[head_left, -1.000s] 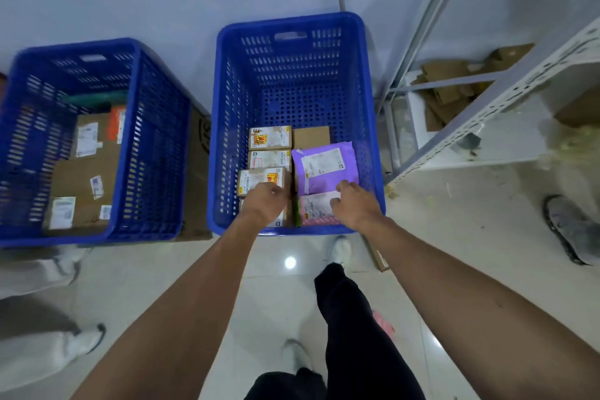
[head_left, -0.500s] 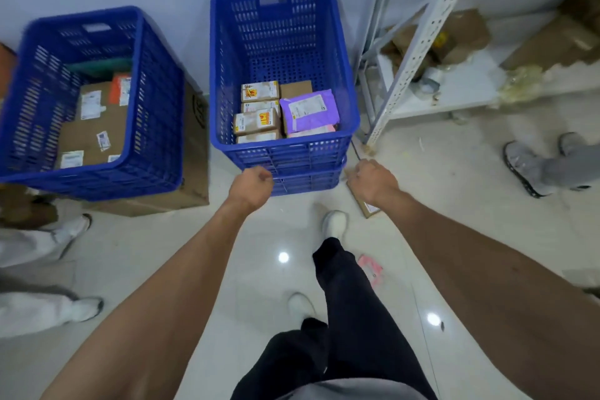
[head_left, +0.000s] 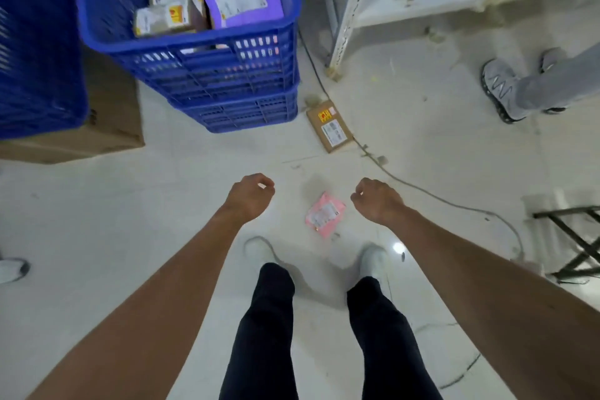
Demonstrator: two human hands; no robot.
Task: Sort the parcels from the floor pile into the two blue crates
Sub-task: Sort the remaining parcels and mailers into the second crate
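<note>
- Crate already holds several parcels.
- I see a pink parcel and a box left on the floor.
- Left hand and right hand: fingers loosely curled, empty.

Glossy white tiled floor, bearing 2 stacked blue perforated plastic crates, with a large brown cardboard box just to their left. Beside the stack's right corner, a flat brown labelled cardboard parcel. Nearer, well apart, a small pink plastic mailer. Trailing past both, a thin grey cable.

Glossy tiled floor, seemingly plastic lattice crate.
</note>
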